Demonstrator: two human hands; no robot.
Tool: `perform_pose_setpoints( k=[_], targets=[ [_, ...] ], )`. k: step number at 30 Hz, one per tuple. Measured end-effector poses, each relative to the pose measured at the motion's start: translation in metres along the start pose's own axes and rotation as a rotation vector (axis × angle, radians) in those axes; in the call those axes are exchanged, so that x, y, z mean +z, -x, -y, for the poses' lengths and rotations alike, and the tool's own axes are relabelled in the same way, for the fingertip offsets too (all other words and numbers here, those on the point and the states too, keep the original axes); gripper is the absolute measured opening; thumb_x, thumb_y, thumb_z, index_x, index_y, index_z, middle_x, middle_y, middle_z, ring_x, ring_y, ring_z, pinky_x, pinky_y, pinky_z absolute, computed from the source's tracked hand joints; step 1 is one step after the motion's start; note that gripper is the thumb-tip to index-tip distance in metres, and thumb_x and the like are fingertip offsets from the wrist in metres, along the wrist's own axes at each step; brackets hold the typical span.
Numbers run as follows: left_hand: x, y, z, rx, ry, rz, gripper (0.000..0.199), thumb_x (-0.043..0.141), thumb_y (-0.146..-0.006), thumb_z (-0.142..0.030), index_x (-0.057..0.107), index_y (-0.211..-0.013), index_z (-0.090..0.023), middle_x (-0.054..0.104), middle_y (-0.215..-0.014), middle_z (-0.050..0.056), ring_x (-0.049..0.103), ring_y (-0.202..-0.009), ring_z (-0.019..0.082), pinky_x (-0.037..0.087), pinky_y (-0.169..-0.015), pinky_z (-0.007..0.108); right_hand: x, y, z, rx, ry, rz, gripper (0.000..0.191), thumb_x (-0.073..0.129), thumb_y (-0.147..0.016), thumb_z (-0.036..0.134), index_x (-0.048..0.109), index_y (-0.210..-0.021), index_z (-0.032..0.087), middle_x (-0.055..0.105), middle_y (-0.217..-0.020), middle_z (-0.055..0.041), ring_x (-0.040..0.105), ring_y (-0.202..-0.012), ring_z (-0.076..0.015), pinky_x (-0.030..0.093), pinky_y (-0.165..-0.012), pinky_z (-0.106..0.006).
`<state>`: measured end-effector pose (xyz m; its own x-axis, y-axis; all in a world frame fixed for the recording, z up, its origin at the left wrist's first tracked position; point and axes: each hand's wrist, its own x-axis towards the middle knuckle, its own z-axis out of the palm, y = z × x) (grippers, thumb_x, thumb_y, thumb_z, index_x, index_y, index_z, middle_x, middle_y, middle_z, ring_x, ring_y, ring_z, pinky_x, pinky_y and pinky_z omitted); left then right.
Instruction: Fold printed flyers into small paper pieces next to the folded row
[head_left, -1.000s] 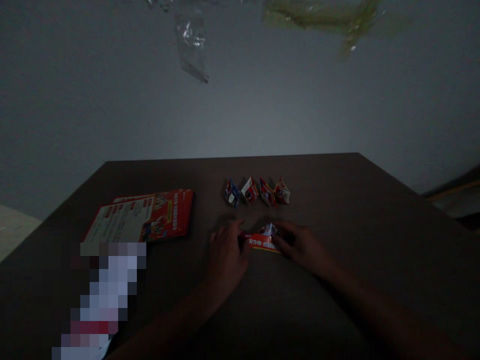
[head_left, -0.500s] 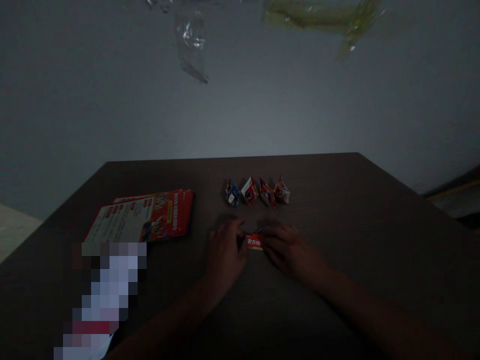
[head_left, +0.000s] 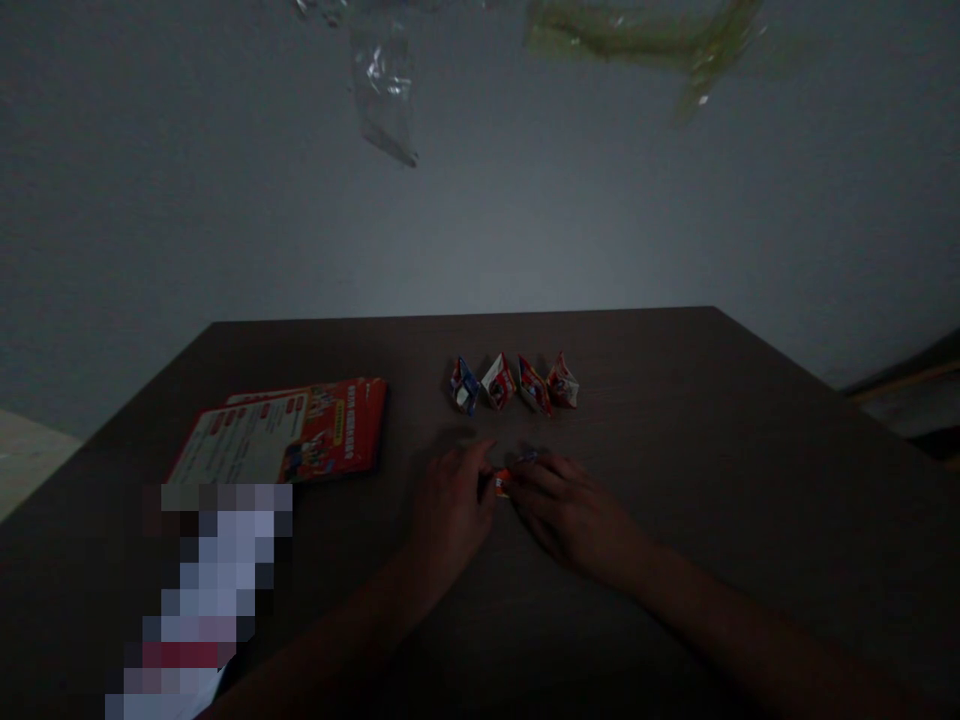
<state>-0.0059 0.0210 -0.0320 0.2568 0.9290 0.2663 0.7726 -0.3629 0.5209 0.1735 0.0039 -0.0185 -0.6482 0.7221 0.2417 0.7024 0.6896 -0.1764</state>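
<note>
On a dark brown table (head_left: 675,400), my left hand (head_left: 450,505) and my right hand (head_left: 566,505) press together on a small folded piece of red printed paper (head_left: 501,484). Only a sliver of the paper shows between my fingers; the rest is hidden under my right hand. Both hands lie flat on the tabletop, fingertips touching the paper. Just beyond them stands a row of several small folded paper shapes (head_left: 514,384), red, white and blue, side by side.
A stack of red and white printed sheets (head_left: 281,438) lies on the table to the left of my hands. A blurred patch (head_left: 202,590) sits at the near left. The room is dim, with a grey wall behind the table.
My right hand has slid leftward over the red paper, covering most of it; the visible strip has shrunk to a sliver. My left hand has stayed nearly still.
</note>
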Motion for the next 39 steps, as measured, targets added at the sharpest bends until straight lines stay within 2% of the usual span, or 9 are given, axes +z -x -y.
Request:
perform_pose_setpoints(
  k=[7,14,21,27,34,39],
  targets=[
    [-0.002,0.001,0.001,0.068,-0.053,0.037,0.037,0.054,-0.080,-0.012,0.051,-0.116,-0.021,0.067,-0.098,0.006,0.061,-0.094,0.022,0.048,-0.082,0.036,0.004,0.000,0.001,0.014,-0.007,-0.017,0.030,0.049,-0.090,0.022,0.057,-0.118,0.020,0.060,-0.116,-0.0076,0.051,-0.102,-0.0229,0.046,-0.088,-0.040],
    [-0.011,-0.001,-0.002,0.092,-0.147,0.199,0.033,0.050,-0.084,-0.016,0.051,-0.116,-0.024,0.070,-0.095,0.004,0.067,-0.082,0.021,0.049,-0.068,0.030,0.004,-0.001,-0.002,0.015,-0.011,-0.005,0.032,0.052,-0.088,0.017,0.057,-0.118,0.024,0.060,-0.114,-0.0049,0.052,-0.101,-0.0214,0.048,-0.087,-0.037],
    [-0.013,0.002,-0.003,0.142,-0.242,0.248,0.039,0.046,-0.084,-0.014,0.047,-0.121,-0.025,0.071,-0.092,0.006,0.068,-0.077,0.023,0.048,-0.062,0.030,0.005,-0.002,-0.003,0.011,-0.044,0.010,0.038,0.051,-0.087,0.015,0.054,-0.124,0.025,0.059,-0.117,-0.0046,0.051,-0.104,-0.0234,0.047,-0.088,-0.040],
    [-0.019,0.005,-0.007,0.164,-0.270,0.271,0.046,0.046,-0.081,-0.015,0.043,-0.126,-0.024,0.071,-0.087,0.007,0.067,-0.073,0.025,0.048,-0.061,0.032,0.005,-0.004,-0.002,0.019,-0.059,-0.011,0.034,0.047,-0.089,0.015,0.056,-0.121,0.022,0.061,-0.116,-0.0052,0.052,-0.102,-0.0226,0.046,-0.090,-0.039],
    [-0.022,0.004,-0.006,0.098,-0.248,0.289,0.049,0.047,-0.080,-0.014,0.043,-0.127,-0.025,0.070,-0.088,0.005,0.067,-0.074,0.023,0.048,-0.065,0.032,0.005,-0.003,-0.003,0.019,-0.012,0.032,0.043,0.052,-0.087,0.014,0.049,-0.129,0.023,0.058,-0.122,-0.0046,0.050,-0.105,-0.0242,0.046,-0.090,-0.039],
    [-0.022,0.001,-0.003,-0.013,-0.133,0.277,0.047,0.052,-0.078,-0.014,0.046,-0.123,-0.026,0.070,-0.097,0.002,0.065,-0.086,0.021,0.047,-0.075,0.032,0.006,0.000,-0.003,-0.009,0.047,0.057,0.046,0.052,-0.086,0.016,0.048,-0.131,0.026,0.055,-0.124,-0.0051,0.049,-0.105,-0.0244,0.047,-0.088,-0.039]
  ],
)
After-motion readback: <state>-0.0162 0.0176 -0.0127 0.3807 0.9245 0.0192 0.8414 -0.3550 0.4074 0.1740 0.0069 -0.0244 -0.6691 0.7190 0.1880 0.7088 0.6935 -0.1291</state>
